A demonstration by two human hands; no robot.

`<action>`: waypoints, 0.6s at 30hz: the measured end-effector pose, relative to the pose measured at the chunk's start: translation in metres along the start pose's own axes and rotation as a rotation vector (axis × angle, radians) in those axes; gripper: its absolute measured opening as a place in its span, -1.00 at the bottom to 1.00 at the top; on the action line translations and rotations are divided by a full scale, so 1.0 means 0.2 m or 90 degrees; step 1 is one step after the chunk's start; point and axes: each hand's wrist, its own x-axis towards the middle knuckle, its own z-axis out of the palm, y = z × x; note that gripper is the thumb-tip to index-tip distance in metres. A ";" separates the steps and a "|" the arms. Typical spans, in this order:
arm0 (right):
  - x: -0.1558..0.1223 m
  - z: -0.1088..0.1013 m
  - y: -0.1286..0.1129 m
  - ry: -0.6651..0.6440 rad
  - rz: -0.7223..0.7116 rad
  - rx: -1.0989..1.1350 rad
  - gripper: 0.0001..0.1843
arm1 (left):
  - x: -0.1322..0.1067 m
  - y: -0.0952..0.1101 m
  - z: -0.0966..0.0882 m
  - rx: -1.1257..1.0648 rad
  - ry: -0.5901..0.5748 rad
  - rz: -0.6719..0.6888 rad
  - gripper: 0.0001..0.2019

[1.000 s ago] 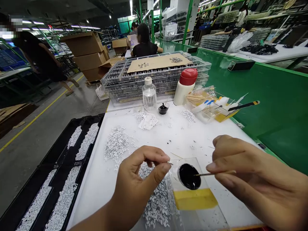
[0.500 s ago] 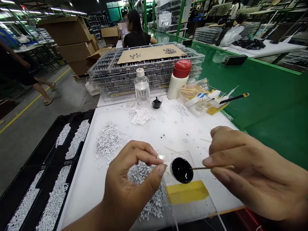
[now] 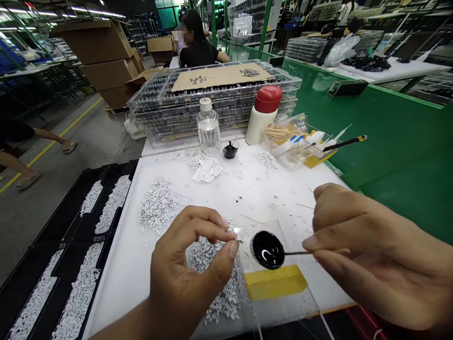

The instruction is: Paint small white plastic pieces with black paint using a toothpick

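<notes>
While the left hand (image 3: 194, 264) pinches a tiny pale piece (image 3: 239, 240) between thumb and fingertips over the near part of the tabletop (image 3: 219, 198), the right hand (image 3: 375, 255) grasps a thin stick (image 3: 299, 253), whose tip meets the right rim of a round pool of glossy black liquid (image 3: 268, 250). That pool lies on a clear plate (image 3: 279, 309) at the tabletop's near edge, just beyond a strip of yellow tape (image 3: 276, 282). Below the left hand spreads a heap of small white pieces (image 3: 226, 302); a second heap (image 3: 159, 203) sits near the left edge, past which a black tray (image 3: 65, 219) holds more. Farther off are a speckled white paper (image 3: 208, 170), a small cup of black liquid (image 3: 230, 150), a clear bottle (image 3: 208, 127) and a red-lidded flask (image 3: 262, 120), with a clear box (image 3: 288, 160) of sticks and tools by the far right corner. Stacked clear trays (image 3: 212, 115) line the far edge, topped by cardboard (image 3: 219, 78); beyond them is a person in black (image 3: 198, 54).
</notes>
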 end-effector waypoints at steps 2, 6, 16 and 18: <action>0.00 0.00 0.00 -0.033 -0.048 0.000 -0.84 | 0.00 -0.01 0.00 -0.009 0.001 -0.011 -0.80; 0.00 0.00 0.02 0.001 -0.045 -0.004 -0.79 | 0.01 -0.02 0.01 -0.021 0.008 -0.029 -0.80; 0.04 0.07 0.06 0.068 0.045 0.115 -0.88 | 0.00 -0.02 0.00 -0.018 0.020 -0.049 -0.79; 0.05 0.08 0.07 0.063 0.060 0.123 -0.92 | 0.01 -0.02 0.01 -0.020 0.020 -0.047 -0.80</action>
